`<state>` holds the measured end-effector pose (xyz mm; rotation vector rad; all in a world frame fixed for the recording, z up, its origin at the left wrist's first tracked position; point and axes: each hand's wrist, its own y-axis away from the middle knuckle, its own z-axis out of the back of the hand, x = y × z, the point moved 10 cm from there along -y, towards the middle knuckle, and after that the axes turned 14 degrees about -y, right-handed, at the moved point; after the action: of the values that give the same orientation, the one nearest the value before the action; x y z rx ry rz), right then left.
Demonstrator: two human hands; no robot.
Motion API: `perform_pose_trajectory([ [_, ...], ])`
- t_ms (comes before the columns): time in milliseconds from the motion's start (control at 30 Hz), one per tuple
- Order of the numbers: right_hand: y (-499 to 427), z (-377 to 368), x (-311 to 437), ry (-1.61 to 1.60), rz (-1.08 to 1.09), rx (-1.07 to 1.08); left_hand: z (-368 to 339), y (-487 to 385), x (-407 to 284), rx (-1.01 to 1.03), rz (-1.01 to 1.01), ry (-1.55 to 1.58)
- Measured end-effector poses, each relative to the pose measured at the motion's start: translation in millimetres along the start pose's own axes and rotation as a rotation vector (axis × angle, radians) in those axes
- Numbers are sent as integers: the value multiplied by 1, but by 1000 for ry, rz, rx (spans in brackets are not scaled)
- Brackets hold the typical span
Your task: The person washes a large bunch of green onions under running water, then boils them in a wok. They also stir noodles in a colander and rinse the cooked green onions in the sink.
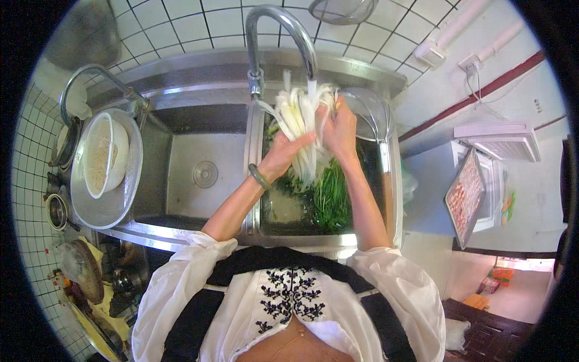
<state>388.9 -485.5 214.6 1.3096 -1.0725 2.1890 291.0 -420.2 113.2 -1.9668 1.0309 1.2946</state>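
Both hands are raised over the right basin of a stainless steel sink (256, 212), under the curved metal faucet (280, 13). My left hand (287, 154), with a green bangle at its wrist, grips a bunch of long white stalks, likely scallions (294, 113), from the left. My right hand (339, 124) holds the same bunch at its right side, near the upper ends. Water runs from the spout onto the stalks. Green leaves (332, 199) hang or lie below the hands in the basin; whether they all belong to the bunch cannot be told.
A wire-mesh strainer (364, 113) rests at the basin's back right corner. The left basin (208, 190) has a drain. Further left, a white plastic colander (120, 158) sits in a large metal bowl (81, 185). A tray of pinkish food (466, 199) stands at the right.
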Motion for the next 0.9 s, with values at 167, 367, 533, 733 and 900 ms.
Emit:
perform_pose_trajectory([
  [167,-20,-25,-9,210,-65,115,-10,-8,13,81,144,38],
  [367,-17,-43,-18,14,-72,118,4,-26,19,-189,63,-314],
  [533,1,-46,-1,-113,195,301,-10,-23,10,18,-114,-726],
  [733,-2,-24,-48,-430,-234,47,-15,-7,11,146,18,-576],
  [900,4,-37,-71,-806,-654,28,-26,-6,15,390,172,-369],
])
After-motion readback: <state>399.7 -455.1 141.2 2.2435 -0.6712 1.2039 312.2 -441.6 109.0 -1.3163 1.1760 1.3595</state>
